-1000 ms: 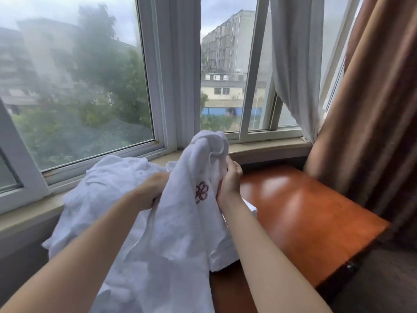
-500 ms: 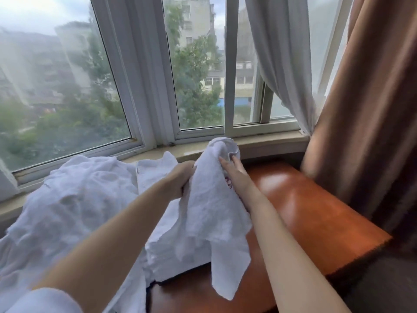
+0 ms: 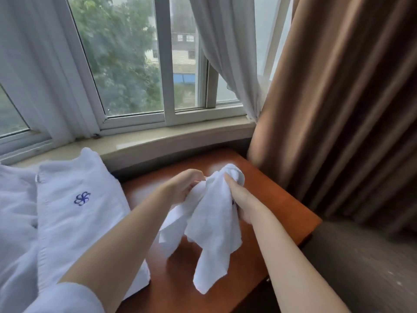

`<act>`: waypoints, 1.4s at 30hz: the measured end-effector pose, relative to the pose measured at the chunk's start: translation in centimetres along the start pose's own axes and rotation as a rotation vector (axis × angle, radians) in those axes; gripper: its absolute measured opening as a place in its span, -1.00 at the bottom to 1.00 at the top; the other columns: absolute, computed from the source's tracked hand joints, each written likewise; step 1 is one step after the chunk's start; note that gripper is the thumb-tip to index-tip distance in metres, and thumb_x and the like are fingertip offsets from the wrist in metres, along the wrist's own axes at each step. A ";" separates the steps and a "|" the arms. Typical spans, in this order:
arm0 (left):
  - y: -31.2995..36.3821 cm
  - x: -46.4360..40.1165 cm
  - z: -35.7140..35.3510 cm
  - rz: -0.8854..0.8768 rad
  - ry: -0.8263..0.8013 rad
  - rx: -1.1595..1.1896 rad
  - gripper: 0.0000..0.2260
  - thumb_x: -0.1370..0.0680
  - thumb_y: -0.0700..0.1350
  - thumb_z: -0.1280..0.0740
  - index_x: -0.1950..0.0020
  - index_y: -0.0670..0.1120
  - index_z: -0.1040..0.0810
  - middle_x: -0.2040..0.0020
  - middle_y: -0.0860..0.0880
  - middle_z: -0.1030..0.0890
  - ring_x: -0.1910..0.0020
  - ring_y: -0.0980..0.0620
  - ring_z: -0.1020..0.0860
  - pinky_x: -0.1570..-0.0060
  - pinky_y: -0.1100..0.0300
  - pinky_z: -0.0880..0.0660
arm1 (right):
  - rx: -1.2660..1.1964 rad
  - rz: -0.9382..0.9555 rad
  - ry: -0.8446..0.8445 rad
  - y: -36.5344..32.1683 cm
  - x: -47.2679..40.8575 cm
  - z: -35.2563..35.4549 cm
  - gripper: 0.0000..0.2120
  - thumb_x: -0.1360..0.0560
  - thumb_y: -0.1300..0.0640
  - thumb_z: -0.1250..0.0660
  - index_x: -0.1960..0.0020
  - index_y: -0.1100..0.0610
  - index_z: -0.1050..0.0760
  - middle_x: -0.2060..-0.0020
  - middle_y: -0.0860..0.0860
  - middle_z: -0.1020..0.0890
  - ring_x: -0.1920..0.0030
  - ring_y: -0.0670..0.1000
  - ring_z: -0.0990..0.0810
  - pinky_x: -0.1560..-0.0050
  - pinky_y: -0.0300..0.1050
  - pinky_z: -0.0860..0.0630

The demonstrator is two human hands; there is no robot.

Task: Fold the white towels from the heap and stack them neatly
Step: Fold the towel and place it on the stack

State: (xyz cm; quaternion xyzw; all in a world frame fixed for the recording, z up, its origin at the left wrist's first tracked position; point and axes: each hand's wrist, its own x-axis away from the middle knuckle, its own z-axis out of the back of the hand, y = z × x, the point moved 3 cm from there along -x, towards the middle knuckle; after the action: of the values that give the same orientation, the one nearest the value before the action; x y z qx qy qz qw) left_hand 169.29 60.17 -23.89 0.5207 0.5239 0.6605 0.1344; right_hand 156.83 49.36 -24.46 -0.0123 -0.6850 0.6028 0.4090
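A person stands at a reddish-brown wooden table (image 3: pixel 282 206) pushed against a curved window sill (image 3: pixel 180 136), both bare forearms reaching forward over it. Between the hands hangs a small white towel (image 3: pixel 214 222), bunched at the top and drooping in loose, uneven folds so that its lower corners dangle just above the tabletop. The left hand (image 3: pixel 182 186) grips the gathered upper edge of the towel with its fingers curled around the cloth. The right hand (image 3: pixel 241 199) holds the same bunch from the other side, fingers wrapped into the fabric, with a rounded knot of cloth poking up above its knuckles. The two hands are close together, almost touching through the towel. To the left, a heap of white towels (image 3: pixel 67 222) lies partly on the table and partly past its edge; the topmost one lies fairly flat and shows a small blue embroidered flower emblem (image 3: pixel 82 198). Behind the sill is a white-framed window (image 3: pixel 167 64) with green trees and buildings outside. A sheer white curtain (image 3: pixel 225 53) hangs at the window's right side, and a heavy brown curtain (image 3: pixel 338 98) falls beside the table on the right.
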 end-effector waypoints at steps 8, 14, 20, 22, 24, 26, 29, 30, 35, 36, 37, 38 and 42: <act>2.7 -7.8 -6.2 0.050 -0.087 -0.415 -0.68 -0.36 -0.35 -0.40 -0.05 -0.09 -0.68 -0.09 -0.21 -0.66 -0.09 -0.18 -0.63 -0.14 -0.07 -0.55 | 0.014 -0.083 -0.083 0.5 -8.1 10.2 -0.51 -0.47 -0.18 -0.39 -0.19 0.17 -0.49 -0.11 0.15 -0.64 -0.02 0.07 -0.63 0.17 -0.12 -0.50; 4.6 -11.9 -11.6 0.343 0.033 -0.750 -0.71 -0.35 -0.40 -0.32 0.20 -0.02 -0.68 0.13 -0.12 -0.67 0.06 -0.20 -0.64 0.04 0.01 -0.60 | -0.058 -0.103 -0.283 -1.5 -13.6 16.3 -0.74 -0.59 -0.16 -0.21 -0.09 0.00 -0.50 0.11 -0.01 -0.59 0.12 -0.05 -0.58 0.15 -0.22 -0.51; 9.2 -15.4 -11.2 0.529 0.246 -1.250 -0.68 -0.40 -0.33 -0.29 -0.11 -0.14 -0.63 0.20 -0.06 -0.50 0.36 -0.03 -0.43 0.48 0.35 -0.36 | 0.111 -0.178 -0.588 -2.9 -17.8 16.8 -0.93 -0.43 0.00 -0.39 0.15 -0.03 -0.53 0.29 -0.06 -0.58 0.32 -0.03 -0.53 0.25 -0.19 -0.47; 11.7 -17.7 -8.8 0.435 0.446 -1.284 -0.70 -0.44 -0.29 -0.31 -0.15 -0.16 -0.63 0.15 -0.07 -0.51 0.29 -0.03 -0.44 0.27 0.25 -0.42 | 0.214 -0.165 -0.528 -3.4 -20.4 16.7 -0.79 -0.43 -0.11 -0.40 0.03 -0.01 -0.64 0.10 0.02 -0.72 0.14 0.03 -0.66 0.08 -0.15 -0.56; 13.7 -20.0 -6.2 0.287 0.751 -1.311 -0.69 -0.49 -0.16 -0.34 -0.23 -0.04 -0.57 -0.10 -0.08 -0.52 -0.07 -0.06 -0.46 -0.07 0.08 -0.39 | 0.269 -0.184 -0.425 -3.9 -23.0 16.5 -0.73 -0.47 -0.15 -0.37 0.02 0.04 -0.61 0.15 0.06 -0.73 0.19 0.04 -0.69 0.20 -0.23 -0.57; 13.5 -22.1 -4.7 0.138 1.031 -1.374 -0.66 -0.47 -0.16 -0.31 -0.24 0.02 -0.51 -0.22 -0.06 -0.44 -0.27 -0.10 -0.33 -0.20 0.02 -0.29 | 0.397 -0.188 -0.335 -3.3 -25.7 16.6 -0.74 -0.53 -0.07 -0.30 -0.04 0.11 -0.55 0.20 0.06 -0.70 0.28 0.03 -0.65 0.36 -0.27 -0.48; 8.1 -25.4 -4.2 0.170 1.039 -1.095 -0.65 -0.50 -0.20 -0.23 -0.28 -0.03 -0.46 -0.25 -0.08 -0.44 -0.26 -0.12 -0.36 -0.09 0.06 -0.35 | 0.521 -0.131 -0.294 -0.8 -29.3 17.3 -0.70 -0.56 0.19 -0.21 -0.26 0.23 -0.47 -0.03 0.13 -0.60 0.10 0.08 -0.57 0.23 -0.17 -0.44; 5.5 -26.2 -4.5 0.250 0.996 -0.961 -0.66 -0.52 -0.18 -0.21 -0.30 -0.04 -0.45 -0.26 -0.09 -0.44 -0.27 -0.12 -0.37 -0.05 0.05 -0.39 | 0.521 -0.125 -0.282 0.0 -30.1 17.6 -0.70 -0.55 0.23 -0.20 -0.26 0.25 -0.46 -0.03 0.12 -0.59 0.11 0.05 -0.56 0.25 -0.18 -0.43; -3.7 -26.3 -8.2 0.503 0.985 -0.542 -0.55 -0.58 0.00 -0.24 -0.44 -0.07 -0.28 -0.41 -0.12 -0.27 -0.36 -0.19 -0.31 -0.27 -0.06 -0.40 | 0.455 -0.136 -0.344 1.5 -32.2 17.8 -0.58 -0.52 0.19 -0.26 -0.36 0.18 -0.33 0.00 0.05 -0.56 0.12 0.00 -0.54 0.30 -0.17 -0.41; -4.5 -26.1 -9.2 0.514 1.040 -0.479 -0.48 -0.57 0.04 -0.27 -0.48 -0.05 -0.22 -0.44 -0.13 -0.22 -0.39 -0.19 -0.27 -0.30 -0.06 -0.37 | 0.425 -0.145 -0.385 1.6 -32.5 17.9 -0.50 -0.51 0.17 -0.31 -0.40 0.15 -0.26 0.00 0.00 -0.54 0.11 -0.02 -0.54 0.29 -0.16 -0.43; -5.2 -26.0 -10.3 0.535 1.100 -0.398 -0.41 -0.56 0.06 -0.31 -0.52 -0.03 -0.16 -0.45 -0.15 -0.19 -0.41 -0.19 -0.25 -0.31 -0.06 -0.36 | 0.394 -0.151 -0.432 1.5 -32.7 18.1 -0.41 -0.49 0.17 -0.37 -0.43 0.14 -0.18 0.02 -0.05 -0.51 0.11 -0.05 -0.53 0.28 -0.15 -0.45; -5.9 -25.7 -11.5 0.569 1.148 -0.296 -0.33 -0.53 0.09 -0.35 -0.54 -0.02 -0.11 -0.45 -0.16 -0.20 -0.41 -0.19 -0.24 -0.31 -0.07 -0.36 | 0.374 -0.150 -0.486 1.5 -32.8 18.3 -0.32 -0.47 0.18 -0.41 -0.46 0.12 -0.11 0.03 -0.10 -0.49 0.09 -0.07 -0.52 0.23 -0.15 -0.47; -8.8 -24.4 -17.8 0.789 1.168 -0.027 -0.21 -0.43 0.06 -0.45 -0.51 -0.10 -0.11 -0.39 -0.18 -0.30 -0.32 -0.21 -0.39 -0.19 -0.01 -0.45 | 0.322 -0.185 -0.702 2.2 -32.7 20.6 -0.16 -0.41 0.21 -0.51 -0.48 0.05 -0.04 -0.27 -0.02 -0.43 -0.17 0.05 -0.52 -0.08 0.01 -0.53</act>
State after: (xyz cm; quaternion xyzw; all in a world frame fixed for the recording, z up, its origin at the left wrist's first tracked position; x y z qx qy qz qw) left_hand 161.59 36.34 -42.90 0.2303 0.2742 0.8379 -0.4120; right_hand 165.68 16.44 -42.88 0.3205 -0.6782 0.6305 0.1995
